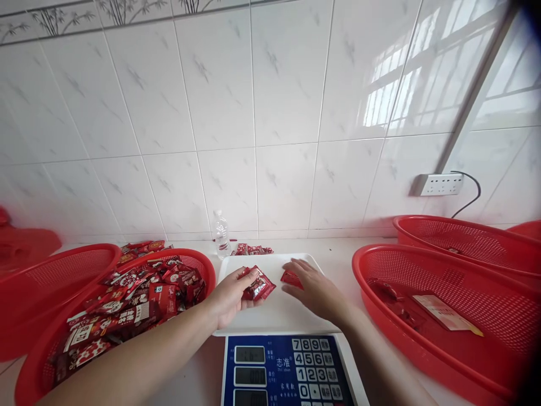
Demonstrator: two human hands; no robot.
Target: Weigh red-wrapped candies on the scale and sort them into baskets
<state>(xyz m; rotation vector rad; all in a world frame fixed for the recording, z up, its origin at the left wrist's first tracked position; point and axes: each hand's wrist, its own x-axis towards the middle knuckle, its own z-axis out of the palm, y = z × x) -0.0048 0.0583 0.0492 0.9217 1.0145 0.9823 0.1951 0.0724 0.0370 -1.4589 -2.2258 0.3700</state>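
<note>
My left hand [234, 296] is closed around a few shiny red snack packets [258, 283], held over the white weighing tray [270, 321]. To its right, my right hand [310, 285] is curved over another red packet [291, 278], which shows between thumb and fingers; the palm side is hidden. Below the tray is the scale's blue panel [285, 372] with displays and number keys. A red basket [207, 270] at the left is filled with red and brown packets [135, 304].
Another red basket [105, 256] stands at far left. On the right, one red basket [359, 259] holds a paper card [448, 313] and a few packets, with a second basket [465, 225] behind. A clear bottle [221, 234] and loose packets [252, 250] lie near the tiled wall [287, 186].
</note>
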